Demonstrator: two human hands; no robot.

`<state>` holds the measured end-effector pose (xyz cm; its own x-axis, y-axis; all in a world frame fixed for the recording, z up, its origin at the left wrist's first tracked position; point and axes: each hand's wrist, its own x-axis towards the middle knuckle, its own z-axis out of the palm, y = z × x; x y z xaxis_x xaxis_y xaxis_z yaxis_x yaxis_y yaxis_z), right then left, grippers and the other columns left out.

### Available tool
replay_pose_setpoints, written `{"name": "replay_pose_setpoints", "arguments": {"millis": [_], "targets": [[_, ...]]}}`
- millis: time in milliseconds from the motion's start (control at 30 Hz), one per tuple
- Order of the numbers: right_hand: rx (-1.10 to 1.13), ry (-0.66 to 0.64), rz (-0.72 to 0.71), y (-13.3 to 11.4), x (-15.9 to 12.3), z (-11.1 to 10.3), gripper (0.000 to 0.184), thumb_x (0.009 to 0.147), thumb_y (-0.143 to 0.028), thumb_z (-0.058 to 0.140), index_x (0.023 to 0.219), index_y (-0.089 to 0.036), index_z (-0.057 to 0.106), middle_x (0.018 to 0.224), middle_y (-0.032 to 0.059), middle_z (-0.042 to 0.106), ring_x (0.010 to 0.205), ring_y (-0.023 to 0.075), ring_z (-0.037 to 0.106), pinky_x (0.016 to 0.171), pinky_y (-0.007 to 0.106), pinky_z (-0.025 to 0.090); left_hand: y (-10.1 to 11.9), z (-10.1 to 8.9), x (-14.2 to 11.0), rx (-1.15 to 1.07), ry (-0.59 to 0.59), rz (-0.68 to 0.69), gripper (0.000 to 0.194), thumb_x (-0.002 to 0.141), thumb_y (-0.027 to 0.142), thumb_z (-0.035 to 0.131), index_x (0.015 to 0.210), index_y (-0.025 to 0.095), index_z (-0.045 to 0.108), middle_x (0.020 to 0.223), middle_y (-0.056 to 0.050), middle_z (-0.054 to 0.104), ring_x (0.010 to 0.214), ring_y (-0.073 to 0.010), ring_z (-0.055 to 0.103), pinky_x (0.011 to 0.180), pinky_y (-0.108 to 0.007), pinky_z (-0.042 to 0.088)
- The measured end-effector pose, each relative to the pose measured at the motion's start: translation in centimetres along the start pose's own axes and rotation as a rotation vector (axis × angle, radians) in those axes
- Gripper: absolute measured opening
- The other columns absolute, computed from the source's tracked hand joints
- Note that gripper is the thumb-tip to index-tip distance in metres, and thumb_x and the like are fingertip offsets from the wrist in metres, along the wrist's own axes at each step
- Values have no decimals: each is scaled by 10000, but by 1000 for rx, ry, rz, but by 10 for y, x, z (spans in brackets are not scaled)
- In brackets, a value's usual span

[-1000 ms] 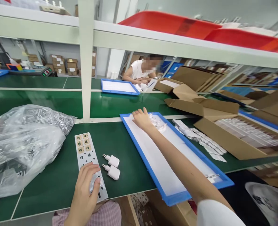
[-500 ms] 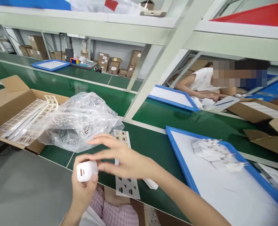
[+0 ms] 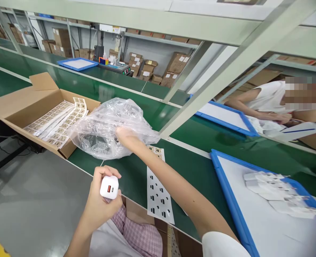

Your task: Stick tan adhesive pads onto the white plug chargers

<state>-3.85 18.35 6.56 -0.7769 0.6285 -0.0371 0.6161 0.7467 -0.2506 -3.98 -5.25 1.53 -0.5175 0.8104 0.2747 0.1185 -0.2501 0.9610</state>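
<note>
My left hand [image 3: 97, 201] holds the white, rounded plastic charger [image 3: 103, 186], with fingers folded around its sides, at seven to eight o'clock from the middle of my view, before the edge of the green table [image 3: 132, 175]. Its face with one reddish slot and one dark slot points toward me. I would make this grip light but steady, because the smooth case could slip. My right hand [image 3: 127, 137] is near nine o'clock, at the folds of the clear, crumpled plastic bag [image 3: 99, 128]. Its fingertips are hidden, so I cannot tell if these fingers are wide or narrow. Here slow feeling seems better than pulling, as the loose film may catch. The right forearm crosses above the white sheet with small dark marks [image 3: 158, 194], at six o'clock; I would carry it high and not brush this sheet.
</note>
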Motion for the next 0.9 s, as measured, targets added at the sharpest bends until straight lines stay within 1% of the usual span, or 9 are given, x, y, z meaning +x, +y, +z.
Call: {"name": "replay_pose_setpoints", "arguments": {"millis": [100,167,233,367,467,567,667,767,900], "targets": [[141,67,42,2,-24,-15,98,1051,-236,657,1064,-168,726,1092,60,758,982,196,729,902,379,628,2,2,1,-42,-40,33,376,824,68,607,1094,287,466,1120,-25,612,949,-166,620,791,-268,500],[229,115,33,2,-52,-27,107,1027,-173,641,958,-179,722,997,43,775,959,189,732,912,355,614,3,1,2,-42,-55,47,357,826,62,610,1080,281,488,1115,-27,592,1004,-180,613,832,-279,503],[376,148,19,3,-89,-37,114,1003,-216,667,899,-194,706,935,31,783,882,178,739,821,313,621,5,1,3,-37,-73,28,337,824,54,610,1062,272,515,1091,-27,573,1001,-183,606,831,-279,497],[1140,196,20,9,-171,-42,264,885,-416,813,785,-214,676,924,66,800,804,200,759,575,261,600,12,8,-1,-76,-226,-37,307,818,57,630,1036,257,550,1012,-10,541,817,-142,562,695,-243,451],[1415,294,139,13,-221,-31,344,805,-480,910,761,-214,695,769,32,766,558,138,680,452,215,536,16,22,-8,-187,-370,-86,332,833,92,684,1069,262,523,966,6,544,733,-122,519,652,-231,436],[1399,461,255,10,-256,-16,269,846,-452,898,839,-222,758,652,-8,702,399,98,557,327,185,419,15,39,-16,-236,-505,-138,380,843,167,780,1064,270,488,999,3,566,779,-130,539,685,-234,444],[1205,745,248,2,-279,-5,23,937,-288,816,954,-276,807,734,-1,740,436,116,607,357,214,484,15,51,-21,-247,-627,-161,399,871,329,846,1056,261,499,1069,-36,593,871,-165,593,732,-259,480],[911,934,123,-3,-298,4,301,949,-70,728,1057,-338,811,900,11,803,679,164,754,595,279,643,19,57,-20,-259,-710,-128,410,896,490,836,1106,252,576,1099,-71,642,927,-204,657,775,-297,526],[759,888,-50,-2,-319,14,455,896,36,693,1155,-331,767,1176,72,815,1004,253,796,829,427,689,24,61,-18,-189,-698,25,376,949,506,776,1220,273,659,1086,-79,720,944,-225,717,786,-311,561]]}}
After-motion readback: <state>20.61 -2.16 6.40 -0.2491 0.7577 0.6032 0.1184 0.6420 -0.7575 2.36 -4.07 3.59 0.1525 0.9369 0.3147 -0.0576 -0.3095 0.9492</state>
